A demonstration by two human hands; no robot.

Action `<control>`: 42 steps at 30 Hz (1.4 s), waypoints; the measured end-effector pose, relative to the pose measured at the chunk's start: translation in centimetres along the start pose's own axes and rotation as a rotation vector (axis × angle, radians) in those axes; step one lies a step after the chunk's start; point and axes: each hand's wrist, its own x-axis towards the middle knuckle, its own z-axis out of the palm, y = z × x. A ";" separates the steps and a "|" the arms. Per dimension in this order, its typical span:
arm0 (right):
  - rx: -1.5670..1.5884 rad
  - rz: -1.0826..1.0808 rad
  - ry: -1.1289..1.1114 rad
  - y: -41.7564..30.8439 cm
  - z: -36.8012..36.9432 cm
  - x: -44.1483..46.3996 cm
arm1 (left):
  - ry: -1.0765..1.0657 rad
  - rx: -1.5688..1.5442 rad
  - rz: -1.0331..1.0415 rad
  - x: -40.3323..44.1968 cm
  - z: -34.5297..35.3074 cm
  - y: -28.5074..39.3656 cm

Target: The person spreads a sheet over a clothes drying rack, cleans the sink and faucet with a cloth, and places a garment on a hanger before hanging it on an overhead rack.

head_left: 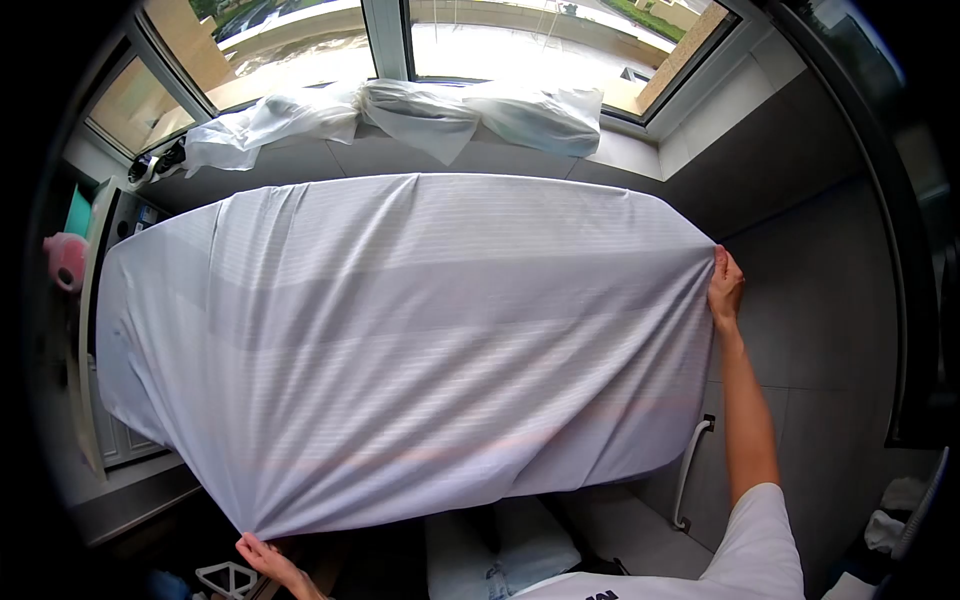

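A large pale bed sheet (430, 330) with faint woven stripes spreads across the middle of the view, pulled into diagonal folds between my hands. At the lower left, my left hand (270, 560) is closed on a gathered edge of it. My right hand (727, 285), with the arm stretched out, grips the sheet's upper right edge. The cloth hides most of what lies behind and under it, and its far left side hangs loose.
White plastic-wrapped bundles (420, 112) lie along the windowsill, with dark shoes (158, 162) at their left. A pink bottle (66, 262) stands by a cabinet at far left. A white grab bar (690, 475) juts from the grey tiles; a white hanger (226, 578) sits at lower left.
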 end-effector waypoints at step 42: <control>0.179 -1.018 -0.982 -44.4 3.7 -34.3 | 0.182 0.471 0.217 44.1 1.7 -6.9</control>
